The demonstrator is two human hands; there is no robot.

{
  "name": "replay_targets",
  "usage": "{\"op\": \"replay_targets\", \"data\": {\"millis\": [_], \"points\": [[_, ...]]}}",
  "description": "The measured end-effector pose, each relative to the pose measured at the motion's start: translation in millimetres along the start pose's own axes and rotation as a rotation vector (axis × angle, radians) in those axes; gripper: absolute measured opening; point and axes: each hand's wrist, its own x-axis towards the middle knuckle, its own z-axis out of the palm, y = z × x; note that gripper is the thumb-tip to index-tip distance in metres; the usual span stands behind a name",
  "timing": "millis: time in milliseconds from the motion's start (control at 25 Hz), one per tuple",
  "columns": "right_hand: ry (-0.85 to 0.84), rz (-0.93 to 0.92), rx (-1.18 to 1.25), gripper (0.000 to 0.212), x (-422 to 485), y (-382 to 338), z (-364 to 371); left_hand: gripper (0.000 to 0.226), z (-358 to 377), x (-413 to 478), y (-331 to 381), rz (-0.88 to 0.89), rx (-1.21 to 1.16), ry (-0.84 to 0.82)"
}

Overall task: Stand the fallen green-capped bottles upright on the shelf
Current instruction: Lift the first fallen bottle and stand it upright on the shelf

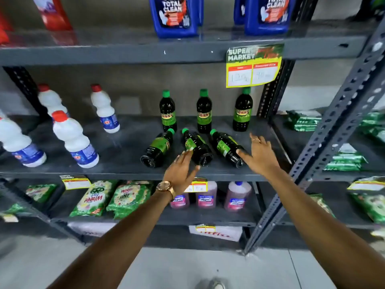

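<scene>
Hands spread wide: left grip (180, 168) touches middle fallen bottle (196, 147), right grip (258, 153) touches right bottle (227, 148).

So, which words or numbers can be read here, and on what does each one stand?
"TOTAL CLEAN": blue jugs, top shelf.
"SUPER MARKET": yellow price tag; its handwritten prices are too blurred.
"SUNNY": upright green-capped bottles.
"Wheel 2in1": green detergent bag, lower shelf.
Too blurred: fallen green-capped bottles, white bottles, pink bottles, small price tags.
</scene>
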Motion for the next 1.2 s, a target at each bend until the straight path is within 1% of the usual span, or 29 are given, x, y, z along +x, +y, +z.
{"op": "replay_targets", "data": {"millis": [40,80,160,200,360,440,480,520,600,640,680,720,800,920,1040,1120,1200], "points": [[-0.109,0.077,-0.001,0.077,10,4,5,0.065,7,3,-3,-0.051,0.015,-0.045],[-0.195,0.138,0.004,0.074,17,5,8,0.066,12,5,-4,-0.080,0.040,-0.066],[-0.315,0.234,0.060,0.064,29,5,20,0.064,20,3,-13,-0.136,0.084,-0.098],[-0.330,0.250,0.098,0.064,32,-1,27,0.063,20,1,-18,-0.147,0.107,-0.083],[-0.370,0.250,0.190,0.075,43,-22,35,0.061,14,-3,-25,-0.123,0.171,0.029],[-0.395,0.264,0.224,0.076,116,-2,58,0.062,51,51,-37,-0.175,0.145,0.044],[-0.365,0.265,0.260,0.075,111,1,58,0.064,48,50,-33,-0.165,0.164,0.061],[-0.327,0.281,0.351,0.069,108,8,60,0.065,46,50,-30,-0.144,0.190,0.071],[-0.152,0.289,0.658,0.046,88,20,65,0.066,46,45,-31,-0.140,0.226,0.104],[-0.037,0.285,0.787,0.038,77,24,69,0.064,45,40,-33,-0.130,0.244,0.134],[0.070,0.251,0.867,0.039,65,27,73,0.062,45,36,-34,-0.127,0.264,0.154],[0.164,0.215,0.887,0.043,56,31,78,0.061,43,34,-32,-0.135,0.278,0.162],[0.268,0.163,0.875,0.056,51,33,80,0.059,44,33,-34,-0.128,0.277,0.187],[0.325,0.166,0.872,0.076,61,34,83,0.059,48,35,-36,-0.140,0.292,0.196],[0.274,0.121,0.889,0.088,65,39,89,0.059,49,35,-37,-0.144,0.297,0.197],[0.218,0.111,0.885,0.087,59,48,98,0.058,51,35,-39,-0.142,0.304,0.195],[0.227,0.123,0.834,0.080,54,48,100,0.057,50,36,-39,-0.141,0.306,0.202]]}}
